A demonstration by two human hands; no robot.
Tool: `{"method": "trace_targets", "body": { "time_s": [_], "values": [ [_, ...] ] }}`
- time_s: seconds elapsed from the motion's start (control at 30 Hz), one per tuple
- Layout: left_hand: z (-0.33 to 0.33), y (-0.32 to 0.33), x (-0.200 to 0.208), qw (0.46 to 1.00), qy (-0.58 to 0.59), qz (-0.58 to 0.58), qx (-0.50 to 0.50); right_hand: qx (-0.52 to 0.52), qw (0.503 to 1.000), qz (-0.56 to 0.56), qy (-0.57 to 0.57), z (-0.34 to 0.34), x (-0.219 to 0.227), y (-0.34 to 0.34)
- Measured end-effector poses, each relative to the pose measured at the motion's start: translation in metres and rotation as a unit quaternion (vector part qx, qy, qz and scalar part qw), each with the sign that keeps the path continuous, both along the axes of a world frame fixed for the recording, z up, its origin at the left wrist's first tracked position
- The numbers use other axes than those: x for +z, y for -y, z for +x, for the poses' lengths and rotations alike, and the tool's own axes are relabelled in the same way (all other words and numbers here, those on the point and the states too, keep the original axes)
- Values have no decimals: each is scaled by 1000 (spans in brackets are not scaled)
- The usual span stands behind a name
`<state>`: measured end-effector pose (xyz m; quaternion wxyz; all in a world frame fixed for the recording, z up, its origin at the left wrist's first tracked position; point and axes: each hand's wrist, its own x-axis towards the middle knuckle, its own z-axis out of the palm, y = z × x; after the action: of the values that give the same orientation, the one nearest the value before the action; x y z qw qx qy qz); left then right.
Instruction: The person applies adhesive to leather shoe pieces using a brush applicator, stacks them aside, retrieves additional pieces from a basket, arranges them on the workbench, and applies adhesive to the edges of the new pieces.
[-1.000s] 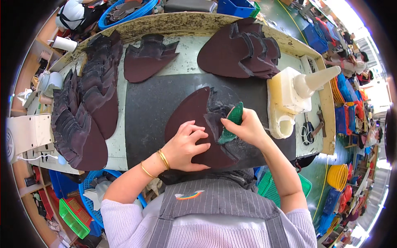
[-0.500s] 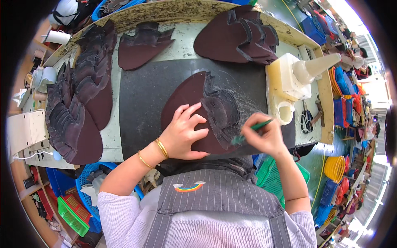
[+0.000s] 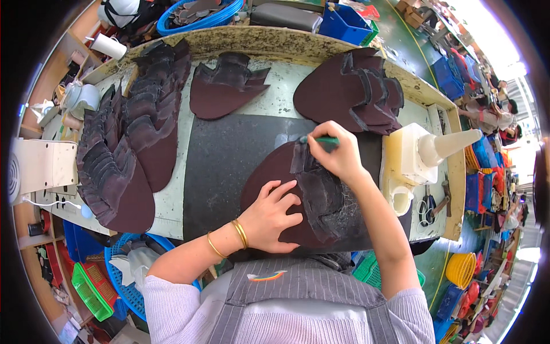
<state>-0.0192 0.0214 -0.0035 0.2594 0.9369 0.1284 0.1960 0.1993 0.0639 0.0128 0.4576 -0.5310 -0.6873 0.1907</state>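
A dark brown cut piece, leather-like, with a black stepped edge, lies on a black mat. My left hand rests on its lower left part, fingers spread and flat. Above it, my right hand pinches a small green brush. The brush's tip is at the upper end of the black edge, where the fingers partly hide it. A wet-looking streak shows on the mat just beside the tip.
Overlapping brown pieces line the left side. Another brown piece and a pile lie along the back. A squeeze bottle, a small cup and scissors stand right. A raised rim borders the bench.
My right hand has carried the brush from the piece's lower right edge up to its top end. My left hand stays spread on the piece. The whole view has shifted slightly.
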Motion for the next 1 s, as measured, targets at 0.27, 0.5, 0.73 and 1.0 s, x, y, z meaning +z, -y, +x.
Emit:
{"method": "trace_targets", "body": {
  "time_s": [0.27,0.5,0.73,1.0],
  "values": [
    [2,3,0,998,-17,-1,59,73,996,-48,-5,33,57,138],
    [-33,-38,52,895,135,-293,308,65,958,-212,182,-26,25,142],
    [-44,-140,0,891,38,201,404,-79,984,-163,-4,18,62,166],
    [-10,-160,-17,867,-147,261,398,-355,905,-90,-218,104,53,191]
  ]
}}
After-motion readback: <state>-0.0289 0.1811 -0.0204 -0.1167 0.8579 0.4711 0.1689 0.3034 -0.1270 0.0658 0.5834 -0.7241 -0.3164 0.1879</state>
